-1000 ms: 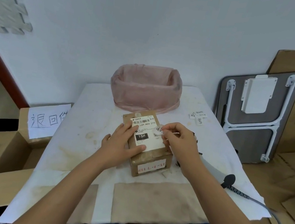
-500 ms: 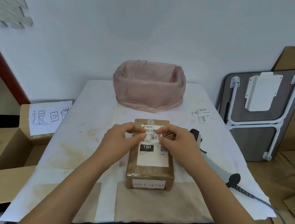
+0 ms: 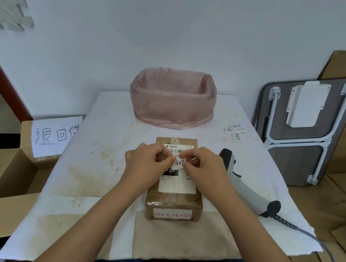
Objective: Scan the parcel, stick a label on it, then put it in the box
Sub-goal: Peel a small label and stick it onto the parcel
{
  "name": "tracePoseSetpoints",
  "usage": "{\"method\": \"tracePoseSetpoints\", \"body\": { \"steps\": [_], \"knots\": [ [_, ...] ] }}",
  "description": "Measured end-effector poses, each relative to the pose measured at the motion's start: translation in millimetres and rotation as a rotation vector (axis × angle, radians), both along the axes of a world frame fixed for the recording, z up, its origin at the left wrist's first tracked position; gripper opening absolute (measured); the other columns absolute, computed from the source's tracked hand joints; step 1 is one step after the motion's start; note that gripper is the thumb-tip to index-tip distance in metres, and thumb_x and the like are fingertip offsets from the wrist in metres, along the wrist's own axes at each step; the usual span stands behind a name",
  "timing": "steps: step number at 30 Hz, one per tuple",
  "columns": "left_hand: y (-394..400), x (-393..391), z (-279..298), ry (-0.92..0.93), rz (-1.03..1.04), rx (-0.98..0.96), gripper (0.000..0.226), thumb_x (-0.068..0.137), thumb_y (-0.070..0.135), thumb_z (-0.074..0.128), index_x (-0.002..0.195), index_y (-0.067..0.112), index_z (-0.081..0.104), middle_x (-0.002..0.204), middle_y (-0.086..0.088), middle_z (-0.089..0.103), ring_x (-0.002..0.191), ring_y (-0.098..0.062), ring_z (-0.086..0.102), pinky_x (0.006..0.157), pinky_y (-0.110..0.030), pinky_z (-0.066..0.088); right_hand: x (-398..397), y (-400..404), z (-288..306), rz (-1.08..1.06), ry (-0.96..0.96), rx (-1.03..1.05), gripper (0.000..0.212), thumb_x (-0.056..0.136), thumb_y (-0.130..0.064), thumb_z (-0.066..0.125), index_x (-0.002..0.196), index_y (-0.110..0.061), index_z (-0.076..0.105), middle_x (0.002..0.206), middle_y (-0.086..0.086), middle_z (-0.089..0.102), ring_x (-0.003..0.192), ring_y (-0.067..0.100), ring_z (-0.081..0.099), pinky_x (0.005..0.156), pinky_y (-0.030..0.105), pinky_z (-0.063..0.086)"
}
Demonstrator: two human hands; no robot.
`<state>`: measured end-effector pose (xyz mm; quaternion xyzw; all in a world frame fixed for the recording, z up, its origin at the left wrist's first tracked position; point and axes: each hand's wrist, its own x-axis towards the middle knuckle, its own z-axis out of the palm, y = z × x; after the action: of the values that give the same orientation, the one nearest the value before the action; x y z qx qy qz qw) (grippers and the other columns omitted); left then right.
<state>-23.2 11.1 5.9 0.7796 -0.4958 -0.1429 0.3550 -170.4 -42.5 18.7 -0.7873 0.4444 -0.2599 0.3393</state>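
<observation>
A brown cardboard parcel (image 3: pixel 175 202) with a white shipping sheet lies flat in the middle of the white-covered table (image 3: pixel 101 141). Just above its far half, my left hand (image 3: pixel 146 163) and my right hand (image 3: pixel 204 170) pinch a small white handwritten label (image 3: pixel 178 162) between their fingertips, one hand at each end. The label hangs slightly curled over the shipping sheet. A grey barcode scanner (image 3: pixel 247 186) lies on the table right of the parcel, untouched. An open cardboard box (image 3: pixel 6 174) with a handwritten paper sign stands on the floor at the left.
A basket lined with a pink plastic bag (image 3: pixel 171 98) sits at the table's far edge. Several spare small labels (image 3: pixel 235 131) lie at the far right of the table. The scanner's cable (image 3: pixel 320 244) trails off the right edge. A folded table and flattened cardboard lean at the right.
The parcel was turned square to me and slid nearer. My left hand left the parcel's top and joined my right hand on the small label, which is now held up between both.
</observation>
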Motion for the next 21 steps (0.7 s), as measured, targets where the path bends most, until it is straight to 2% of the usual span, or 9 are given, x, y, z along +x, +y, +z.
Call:
{"method": "tracePoseSetpoints", "body": {
  "steps": [3,11,18,21],
  "knots": [
    [-2,-1,-2,-0.053,-0.002,-0.012,0.014,0.087,0.041,0.063,0.076,0.033,0.065,0.079,0.013,0.069,0.093,-0.009,0.06,0.084,-0.032,0.023,1,-1,-1,0.008,0.031,-0.038,0.021,0.092,-0.014,0.06,0.11,-0.015,0.07,0.1,-0.003,0.058,0.088,0.012,0.062,0.087,0.025,0.051],
    [-7,-1,-4,-0.145,0.0,-0.016,0.015,0.088,0.04,0.06,0.074,0.035,0.061,0.077,0.013,0.067,0.088,-0.008,0.059,0.079,-0.031,0.021,9,-6,-9,0.009,0.15,-0.127,0.021,0.094,-0.015,0.053,0.106,-0.015,0.071,0.11,0.004,0.063,0.099,0.02,0.06,0.089,0.034,0.049],
    [-7,-2,-6,-0.2,0.001,-0.043,0.014,0.087,0.038,0.06,0.074,0.035,0.06,0.072,0.014,0.063,0.084,-0.007,0.058,0.077,-0.031,0.022,9,-6,-10,0.009,0.241,-0.143,0.02,0.094,-0.019,0.053,0.105,-0.02,0.069,0.108,0.001,0.059,0.098,0.019,0.059,0.084,0.035,0.051],
    [-7,-2,-7,-0.219,0.005,-0.046,0.013,0.088,0.038,0.06,0.076,0.033,0.063,0.073,0.014,0.062,0.084,-0.008,0.056,0.078,-0.03,0.02,8,-6,-12,0.001,0.249,-0.144,0.02,0.093,-0.024,0.056,0.111,-0.023,0.066,0.108,-0.001,0.055,0.091,0.014,0.056,0.083,0.036,0.052]
  ]
}}
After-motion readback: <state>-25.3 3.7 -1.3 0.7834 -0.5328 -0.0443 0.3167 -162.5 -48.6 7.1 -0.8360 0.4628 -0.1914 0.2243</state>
